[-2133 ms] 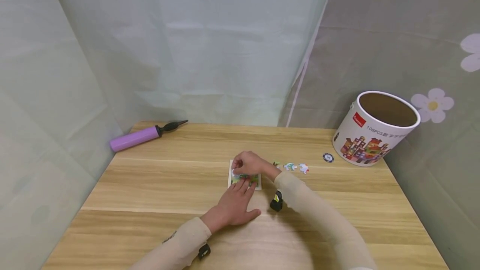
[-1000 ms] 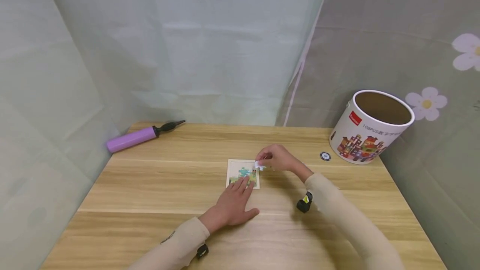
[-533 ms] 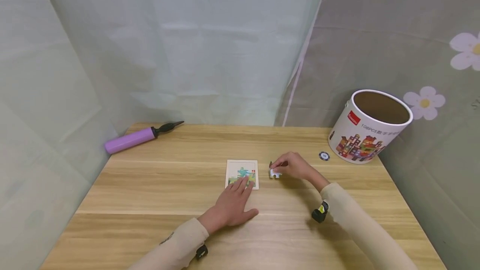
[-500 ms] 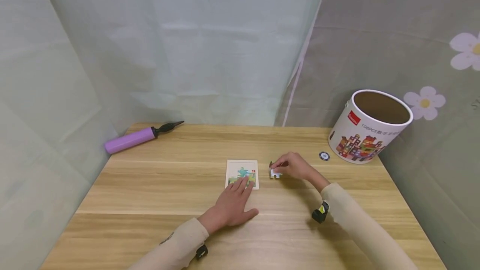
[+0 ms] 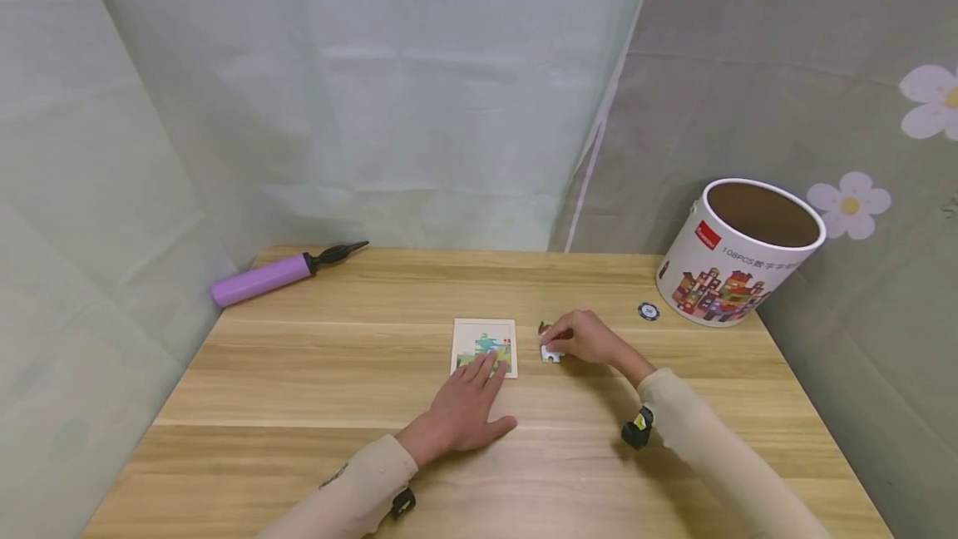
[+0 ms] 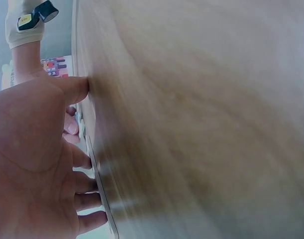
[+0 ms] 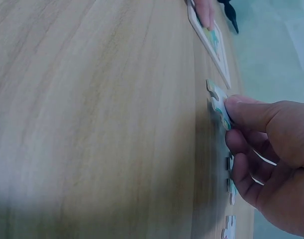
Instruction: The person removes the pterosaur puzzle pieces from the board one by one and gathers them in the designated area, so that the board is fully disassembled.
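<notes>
My left hand (image 5: 466,410) lies with straight fingers over the lower part of a square jigsaw puzzle board (image 5: 461,329), which is partly filled with a green and teal picture. To the right of the board, my right hand (image 5: 590,339) pinches a pale jigsaw puzzle piece (image 5: 551,354) between thumb and fingers. In the right wrist view this same puzzle piece (image 7: 218,103) is tilted, close to the tabletop. Another piece (image 5: 545,327), green and brown, lies just behind it. Farther along, loose pieces (image 7: 229,227) show below the right fingers; the hand covers them in the head view.
A blue and white poker chip (image 5: 649,311) lies near a large white printed bucket (image 5: 737,273) at the back right. At the back left sits a purple hand pump (image 5: 262,280) with a black nozzle. Cloth hangs behind the wooden table (image 5: 314,389).
My right hand has carried the puzzle piece from the board rightward to the loose pieces, then shifted slightly nearer to me. The left hand has stayed on the board.
</notes>
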The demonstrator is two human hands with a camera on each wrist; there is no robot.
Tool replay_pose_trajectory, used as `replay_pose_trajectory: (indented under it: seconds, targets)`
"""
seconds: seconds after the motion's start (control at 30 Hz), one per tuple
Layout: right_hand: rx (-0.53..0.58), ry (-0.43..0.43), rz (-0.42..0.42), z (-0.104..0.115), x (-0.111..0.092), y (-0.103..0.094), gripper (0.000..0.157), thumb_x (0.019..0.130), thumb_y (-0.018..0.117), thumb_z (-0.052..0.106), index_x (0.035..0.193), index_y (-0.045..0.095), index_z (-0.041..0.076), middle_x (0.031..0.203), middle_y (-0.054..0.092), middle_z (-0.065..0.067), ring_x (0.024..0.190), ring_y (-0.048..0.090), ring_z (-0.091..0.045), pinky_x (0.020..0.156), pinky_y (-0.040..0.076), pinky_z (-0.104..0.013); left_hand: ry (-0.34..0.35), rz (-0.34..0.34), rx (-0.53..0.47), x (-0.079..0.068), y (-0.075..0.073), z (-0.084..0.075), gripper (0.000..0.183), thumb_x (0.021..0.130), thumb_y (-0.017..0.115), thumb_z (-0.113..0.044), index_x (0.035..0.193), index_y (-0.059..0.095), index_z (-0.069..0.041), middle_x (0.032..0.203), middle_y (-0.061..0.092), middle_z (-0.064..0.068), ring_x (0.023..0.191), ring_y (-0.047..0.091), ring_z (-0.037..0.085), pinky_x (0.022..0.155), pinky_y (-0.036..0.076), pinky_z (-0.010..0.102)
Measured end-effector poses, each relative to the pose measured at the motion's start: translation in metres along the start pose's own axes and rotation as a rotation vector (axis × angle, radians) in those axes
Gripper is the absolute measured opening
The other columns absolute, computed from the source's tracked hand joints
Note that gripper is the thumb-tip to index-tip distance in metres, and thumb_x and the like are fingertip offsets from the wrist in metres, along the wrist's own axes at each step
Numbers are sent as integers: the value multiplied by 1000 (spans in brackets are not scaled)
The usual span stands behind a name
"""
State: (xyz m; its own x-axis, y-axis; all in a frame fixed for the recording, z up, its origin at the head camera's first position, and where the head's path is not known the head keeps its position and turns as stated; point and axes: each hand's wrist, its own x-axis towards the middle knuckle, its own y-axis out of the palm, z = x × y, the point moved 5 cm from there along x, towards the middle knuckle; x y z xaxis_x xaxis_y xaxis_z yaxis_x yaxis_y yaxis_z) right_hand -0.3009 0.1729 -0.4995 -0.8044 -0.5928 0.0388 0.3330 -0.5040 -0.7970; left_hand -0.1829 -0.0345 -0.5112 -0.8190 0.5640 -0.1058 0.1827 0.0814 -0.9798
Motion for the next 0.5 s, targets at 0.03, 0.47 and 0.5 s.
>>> replay_pose_trajectory:
  seconds: [0.03, 0.47, 0.5]
  targets:
    - [-1, 9, 1, -1, 0, 0, 6, 90, 79, 16, 93, 83, 16, 97, 78, 2, 94, 71, -15, 85, 57, -37, -1, 2, 1, 0, 0, 0, 83, 101, 47, -59, 159, 31, -2, 167, 25, 18, 154, 26, 33, 122, 28, 48]
    - [19, -8, -16, 1, 3, -9, 7, 93, 76, 16, 97, 82, 13, 97, 78, 1, 78, 67, -7, 70, 55, -26, 14, -23, 25, 1, 1, -1, 86, 102, 47, -60, 158, 31, 3, 166, 26, 21, 153, 28, 35, 121, 29, 49]
    - [19, -5, -19, 2, 4, -10, 8, 93, 76, 16, 98, 81, 12, 98, 78, 2, 78, 66, -6, 71, 55, -27, 14, -24, 21, 1, 1, -1, 86, 101, 48, -60, 157, 32, 3, 166, 27, 21, 152, 28, 36, 121, 29, 49]
